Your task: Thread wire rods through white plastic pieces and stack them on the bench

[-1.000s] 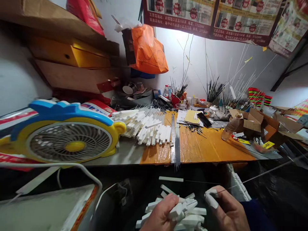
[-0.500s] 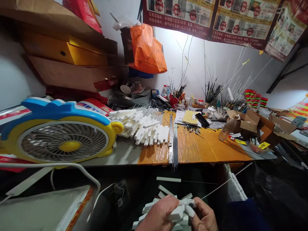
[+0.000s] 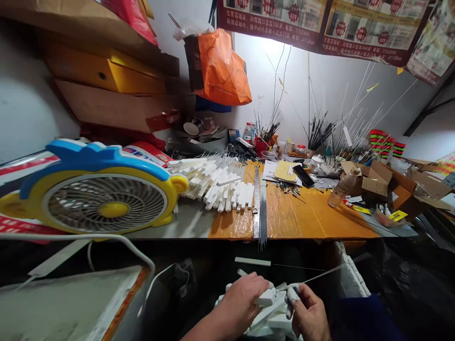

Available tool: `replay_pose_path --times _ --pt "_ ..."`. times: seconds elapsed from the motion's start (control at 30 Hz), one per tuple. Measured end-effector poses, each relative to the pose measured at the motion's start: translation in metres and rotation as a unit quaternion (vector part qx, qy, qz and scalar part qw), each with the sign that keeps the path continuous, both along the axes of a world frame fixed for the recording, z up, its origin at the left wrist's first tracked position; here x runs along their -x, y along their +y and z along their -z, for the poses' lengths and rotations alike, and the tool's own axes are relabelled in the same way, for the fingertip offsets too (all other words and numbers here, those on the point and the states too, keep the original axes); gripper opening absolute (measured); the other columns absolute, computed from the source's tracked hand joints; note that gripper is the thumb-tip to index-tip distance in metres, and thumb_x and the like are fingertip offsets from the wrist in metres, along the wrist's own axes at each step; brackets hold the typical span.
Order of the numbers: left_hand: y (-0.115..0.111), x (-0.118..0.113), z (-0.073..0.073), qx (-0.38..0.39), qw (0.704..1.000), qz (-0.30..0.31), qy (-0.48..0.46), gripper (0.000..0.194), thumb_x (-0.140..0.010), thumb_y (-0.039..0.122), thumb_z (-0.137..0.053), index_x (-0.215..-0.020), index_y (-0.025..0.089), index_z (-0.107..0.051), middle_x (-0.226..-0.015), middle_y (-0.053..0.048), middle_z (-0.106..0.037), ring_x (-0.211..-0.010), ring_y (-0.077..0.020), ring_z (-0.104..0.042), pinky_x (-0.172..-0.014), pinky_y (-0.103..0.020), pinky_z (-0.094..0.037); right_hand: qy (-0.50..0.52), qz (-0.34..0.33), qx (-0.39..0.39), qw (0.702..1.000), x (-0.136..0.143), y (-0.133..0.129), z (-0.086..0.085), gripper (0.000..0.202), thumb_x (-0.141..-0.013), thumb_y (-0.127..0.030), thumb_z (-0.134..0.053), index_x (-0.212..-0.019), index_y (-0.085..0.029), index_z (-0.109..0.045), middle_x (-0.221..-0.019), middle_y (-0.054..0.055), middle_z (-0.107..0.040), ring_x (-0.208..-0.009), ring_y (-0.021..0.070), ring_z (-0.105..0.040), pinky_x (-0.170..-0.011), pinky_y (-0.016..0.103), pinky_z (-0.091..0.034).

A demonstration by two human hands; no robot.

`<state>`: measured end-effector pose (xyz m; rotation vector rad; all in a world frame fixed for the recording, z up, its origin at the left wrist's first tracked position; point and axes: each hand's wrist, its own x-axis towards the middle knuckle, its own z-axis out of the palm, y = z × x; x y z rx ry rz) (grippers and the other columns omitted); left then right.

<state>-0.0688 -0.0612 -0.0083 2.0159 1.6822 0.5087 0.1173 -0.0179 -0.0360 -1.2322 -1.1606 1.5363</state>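
Note:
At the bottom of the head view, my left hand point(image 3: 243, 298) is closed around a white foam stick point(image 3: 266, 297) whose squared end pokes out past the fingers. Just right of it, my right hand point(image 3: 310, 310) pinches a thin pale rod point(image 3: 325, 272) that slants up to the right. White coverings wrap the thumb and a fingertip of that hand. Beneath both hands lies a heap of similar foam sticks point(image 3: 272, 312), partly hidden by them. Beyond the hands is a single foam stick point(image 3: 252, 261) with a fine wire coming out of its right end.
A blue and yellow fan point(image 3: 106, 203) stands on the table's left. Beside it lie a pile of wired foam sticks point(image 3: 223, 187), a steel ruler point(image 3: 256, 203) and a bundle of thin wires point(image 3: 263, 213). A bottle point(image 3: 343, 187) and cardboard boxes point(image 3: 377, 177) stand right.
My two hands have moved apart, the right one shifting right with the rod. The left hand has risen slightly and shows more forearm. The camera view has shifted a little.

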Motion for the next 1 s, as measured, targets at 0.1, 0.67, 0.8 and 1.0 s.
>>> replay_pose_path --times 0.1,0.67,0.8,1.0 --pt "0.004 -0.001 0.004 0.004 0.999 0.004 0.038 0.016 -0.094 0.014 -0.055 -0.085 0.021 -0.066 -0.090 -0.001 -0.073 -0.086 -0.0204 -0.063 -0.073 -0.028 -0.040 -0.011 -0.012 0.008 1.000 0.002 0.002 0.011 0.029 -0.069 -0.045 -0.081 -0.069 -0.019 -0.068 -0.048 -0.009 -0.050 -0.034 0.0041 -0.029 -0.035 0.019 -0.022" --pt "0.086 0.030 0.065 0.030 0.992 0.001 0.121 0.029 -0.081 0.002 -0.071 -0.103 0.021 -0.073 -0.112 -0.007 -0.072 -0.120 -0.0337 -0.060 -0.104 -0.043 -0.044 -0.173 -0.228 -0.081 0.955 0.000 0.024 0.033 0.021 -0.069 -0.038 -0.079 -0.059 -0.020 -0.073 -0.057 -0.002 -0.066 -0.057 0.0153 -0.055 -0.053 0.024 -0.040" --pt "0.082 0.034 0.059 0.032 0.993 -0.002 0.116 0.035 -0.080 0.004 -0.074 -0.110 0.023 -0.073 -0.118 -0.009 -0.071 -0.122 -0.0354 -0.059 -0.104 -0.044 -0.044 -0.143 -0.193 -0.060 0.969 0.010 0.057 0.021 0.030 -0.072 -0.045 -0.078 -0.062 -0.019 -0.069 -0.049 -0.004 -0.059 -0.047 0.0123 -0.051 -0.046 0.023 -0.036" --pt "0.045 0.032 0.041 0.053 0.987 -0.081 0.127 0.031 -0.089 -0.001 -0.051 -0.106 0.014 -0.072 -0.109 -0.016 -0.073 -0.111 -0.0358 -0.064 -0.093 -0.044 -0.047 -0.102 -0.151 0.014 0.983 0.057 0.102 0.014 0.051 -0.068 -0.068 -0.072 -0.067 -0.019 -0.061 -0.058 0.002 -0.068 -0.038 0.0127 -0.057 -0.028 0.018 -0.027"
